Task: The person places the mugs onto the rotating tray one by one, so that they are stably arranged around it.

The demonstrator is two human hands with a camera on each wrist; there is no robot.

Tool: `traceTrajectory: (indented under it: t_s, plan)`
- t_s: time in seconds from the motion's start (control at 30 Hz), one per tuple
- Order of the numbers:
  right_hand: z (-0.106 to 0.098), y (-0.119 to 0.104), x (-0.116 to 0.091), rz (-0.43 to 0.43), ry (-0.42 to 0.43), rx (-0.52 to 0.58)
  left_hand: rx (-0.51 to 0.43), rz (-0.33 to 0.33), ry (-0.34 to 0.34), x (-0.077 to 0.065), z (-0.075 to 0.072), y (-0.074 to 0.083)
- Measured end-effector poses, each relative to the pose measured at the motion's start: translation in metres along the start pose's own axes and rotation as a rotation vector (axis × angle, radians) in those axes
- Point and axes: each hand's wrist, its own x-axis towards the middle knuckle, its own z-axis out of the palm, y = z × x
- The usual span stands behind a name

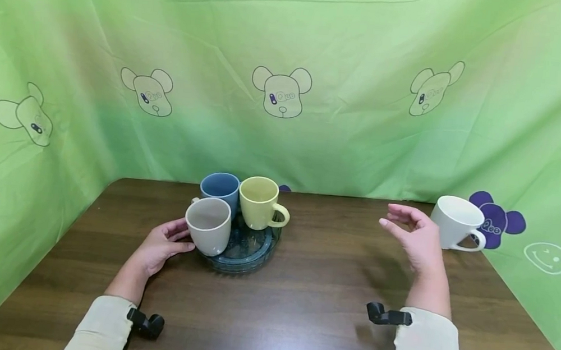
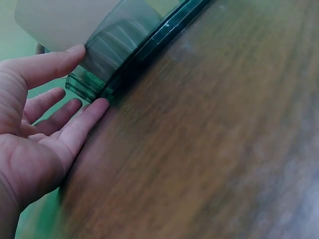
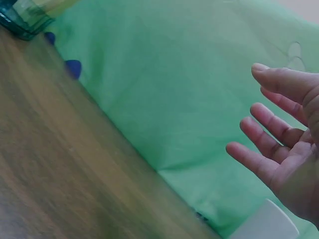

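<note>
A round blue-green glass dish (image 1: 252, 259) stands on the table with three mugs on it: a blue mug (image 1: 220, 185), a yellow mug (image 1: 257, 206) and a light grey mug (image 1: 208, 230). At the dish's left side is my left hand (image 1: 164, 247), fingers extended, nothing gripped. In the left wrist view its fingertips (image 2: 101, 103) lie at the dish's edge (image 2: 82, 85), and the thumb reaches up beside it. My right hand (image 1: 416, 236) hovers above the table with fingers spread and holds nothing. Just behind and right of it stands a white mug (image 1: 453, 222), also partly visible in the right wrist view.
The brown wooden table (image 1: 308, 313) meets a green printed cloth (image 1: 345, 136) along its back and sides. The white mug is near the right back corner, its handle toward the right. Dark camera mounts (image 1: 389, 315) sit on both wrists.
</note>
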Motion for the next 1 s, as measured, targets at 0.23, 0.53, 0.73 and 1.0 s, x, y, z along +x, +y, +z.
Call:
traceTrajectory:
  t_s: [0.23,0.53,0.73,1.0]
  plan:
    - [-0.016,0.002,-0.001,0.033,0.041,-0.019,0.002,-0.005,0.005,-0.001,0.002,0.001]
    - [-0.037,0.003,-0.005,0.041,0.098,-0.029,0.009,-0.008,0.002,-0.002,0.003,0.003]
    - [-0.047,0.002,-0.010,0.051,0.115,0.108,0.022,0.007,-0.006,-0.002,0.002,0.002]
    - [-0.062,0.009,-0.015,0.036,0.173,0.302,0.021,0.013,-0.010,-0.002,0.000,0.000]
